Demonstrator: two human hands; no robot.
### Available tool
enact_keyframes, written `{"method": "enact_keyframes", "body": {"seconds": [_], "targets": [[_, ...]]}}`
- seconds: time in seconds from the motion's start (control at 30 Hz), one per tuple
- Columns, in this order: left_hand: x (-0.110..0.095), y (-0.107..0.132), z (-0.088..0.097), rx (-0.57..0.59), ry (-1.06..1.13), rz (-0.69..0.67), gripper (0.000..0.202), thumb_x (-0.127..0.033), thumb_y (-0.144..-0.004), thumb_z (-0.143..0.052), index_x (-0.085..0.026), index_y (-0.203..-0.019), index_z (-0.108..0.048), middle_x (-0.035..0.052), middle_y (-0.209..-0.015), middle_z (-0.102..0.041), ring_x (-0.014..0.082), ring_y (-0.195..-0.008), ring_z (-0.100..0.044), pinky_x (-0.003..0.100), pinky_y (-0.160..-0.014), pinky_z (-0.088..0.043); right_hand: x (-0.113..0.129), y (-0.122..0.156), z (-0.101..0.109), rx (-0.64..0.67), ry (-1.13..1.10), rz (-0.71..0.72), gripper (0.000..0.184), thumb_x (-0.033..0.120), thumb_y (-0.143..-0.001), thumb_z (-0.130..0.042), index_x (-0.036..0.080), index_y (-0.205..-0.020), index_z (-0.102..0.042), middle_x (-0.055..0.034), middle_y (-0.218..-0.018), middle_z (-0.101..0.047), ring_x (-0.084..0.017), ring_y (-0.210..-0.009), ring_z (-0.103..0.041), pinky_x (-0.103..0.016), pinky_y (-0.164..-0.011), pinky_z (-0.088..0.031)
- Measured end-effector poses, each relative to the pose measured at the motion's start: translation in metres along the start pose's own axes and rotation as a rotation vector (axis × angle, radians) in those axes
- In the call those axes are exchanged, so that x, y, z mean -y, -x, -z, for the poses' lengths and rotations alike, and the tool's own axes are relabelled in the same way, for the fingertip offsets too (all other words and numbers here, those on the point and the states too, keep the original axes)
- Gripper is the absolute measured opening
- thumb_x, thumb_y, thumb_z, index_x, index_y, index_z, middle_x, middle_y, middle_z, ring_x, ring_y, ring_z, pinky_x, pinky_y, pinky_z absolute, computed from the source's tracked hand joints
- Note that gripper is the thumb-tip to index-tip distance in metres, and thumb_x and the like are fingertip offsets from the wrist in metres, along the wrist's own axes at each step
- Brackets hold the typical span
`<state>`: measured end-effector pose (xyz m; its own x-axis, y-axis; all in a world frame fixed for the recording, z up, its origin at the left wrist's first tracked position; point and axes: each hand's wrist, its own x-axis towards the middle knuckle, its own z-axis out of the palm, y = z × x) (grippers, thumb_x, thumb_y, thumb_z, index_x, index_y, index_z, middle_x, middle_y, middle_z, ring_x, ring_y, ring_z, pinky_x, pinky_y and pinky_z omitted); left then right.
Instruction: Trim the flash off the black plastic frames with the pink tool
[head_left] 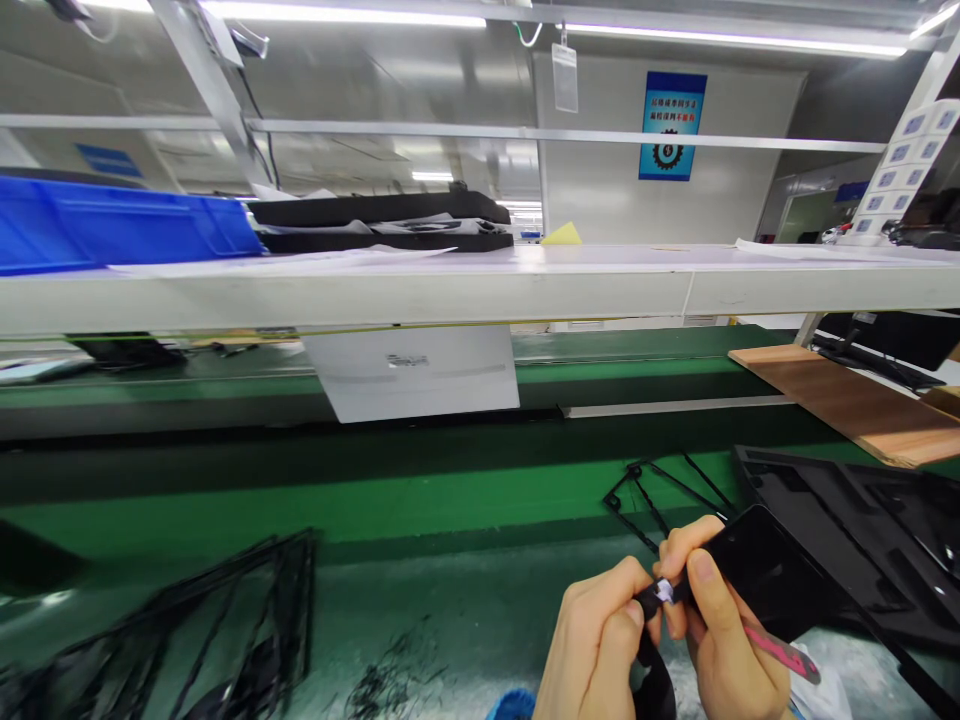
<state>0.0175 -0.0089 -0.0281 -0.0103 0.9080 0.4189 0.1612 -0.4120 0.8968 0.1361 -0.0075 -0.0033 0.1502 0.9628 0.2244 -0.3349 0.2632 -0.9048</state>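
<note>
My left hand (600, 630) and my right hand (724, 625) are close together at the lower right. Left fingers pinch a dark strip or band (654, 680), which hangs down below them; a small whitish piece (664, 590) shows between the hands. A thin black frame-like part (772, 570) with a rounded corner is gripped by my right fingers. Under that same palm sits a pink-handled tool (784, 655), its working end hidden. Just beyond the hands lie thin black frame pieces (637, 500) on the green work surface (405, 600).
Black frames (255, 610) are piled at the left, with black shavings (397, 670) beside them. Dark panels (862, 540) lie at the right, near a wooden board (862, 400). A white shelf (450, 300) crosses ahead, bearing a blue bin (120, 225).
</note>
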Motion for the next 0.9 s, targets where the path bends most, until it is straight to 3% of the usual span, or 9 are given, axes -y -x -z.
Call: {"method": "enact_keyframes", "body": {"seconds": [0.23, 0.33, 0.43, 0.53, 0.73, 0.9], "targets": [[-0.007, -0.001, 0.008, 0.083, -0.021, -0.006, 0.048, -0.050, -0.110, -0.041, -0.023, -0.088, -0.074, 0.0079, -0.074, -0.070, 0.0223, -0.069, -0.067, 0.032, -0.069, -0.059, -0.001, 0.000, -0.002, 0.006, -0.031, 0.001, 0.040, 0.064, -0.108, -0.066, 0.026, -0.093, -0.064, 0.0042, -0.064, -0.051, -0.015, -0.058, -0.045, -0.029, -0.060, -0.050], [-0.017, -0.009, 0.014, 0.158, -0.035, -0.065, 0.036, -0.036, -0.107, -0.045, -0.023, -0.085, -0.070, 0.0061, -0.079, -0.073, 0.0212, -0.075, -0.070, 0.030, -0.076, -0.059, 0.002, -0.002, 0.000, -0.017, -0.025, 0.051, 0.036, 0.059, -0.109, -0.066, 0.026, -0.094, -0.065, 0.0040, -0.067, -0.052, -0.014, -0.059, -0.048, -0.028, -0.061, -0.047], [-0.026, -0.020, 0.022, 0.188, -0.077, -0.210, 0.020, -0.017, -0.095, -0.055, -0.023, -0.102, -0.073, 0.0025, -0.086, -0.075, 0.0173, -0.074, -0.070, 0.025, -0.071, -0.058, 0.005, -0.005, 0.004, -0.014, 0.035, 0.097, 0.036, 0.057, -0.112, -0.062, 0.026, -0.094, -0.063, 0.0045, -0.068, -0.051, -0.014, -0.059, -0.048, -0.028, -0.060, -0.045], [-0.031, -0.027, 0.028, 0.037, -0.183, -0.413, 0.031, -0.006, -0.088, -0.065, -0.024, -0.113, -0.073, 0.0021, -0.092, -0.074, 0.0159, -0.075, -0.070, 0.024, -0.068, -0.058, 0.007, -0.007, 0.007, -0.025, 0.082, 0.109, 0.037, 0.058, -0.113, -0.058, 0.027, -0.095, -0.062, 0.0040, -0.071, -0.052, -0.015, -0.059, -0.048, -0.028, -0.058, -0.044], [-0.027, -0.025, 0.020, -0.228, -0.465, -0.770, 0.020, 0.001, -0.097, -0.073, -0.016, -0.107, -0.074, 0.0049, -0.089, -0.076, 0.0159, -0.074, -0.069, 0.029, -0.068, -0.057, 0.008, -0.005, 0.003, -0.098, 0.181, 0.209, 0.038, 0.059, -0.114, -0.058, 0.026, -0.094, -0.064, 0.0037, -0.067, -0.053, -0.015, -0.057, -0.049, -0.030, -0.057, -0.042], [-0.020, -0.025, 0.008, -0.387, -0.660, -0.884, 0.023, 0.004, -0.092, -0.076, -0.016, -0.102, -0.073, 0.0043, -0.081, -0.078, 0.0171, -0.063, -0.070, 0.032, -0.062, -0.054, 0.011, -0.001, -0.003, -0.161, 0.318, 0.251, 0.048, 0.068, -0.111, -0.057, 0.025, -0.092, -0.066, 0.0023, -0.067, -0.054, -0.017, -0.057, -0.051, -0.033, -0.057, -0.046]]}}
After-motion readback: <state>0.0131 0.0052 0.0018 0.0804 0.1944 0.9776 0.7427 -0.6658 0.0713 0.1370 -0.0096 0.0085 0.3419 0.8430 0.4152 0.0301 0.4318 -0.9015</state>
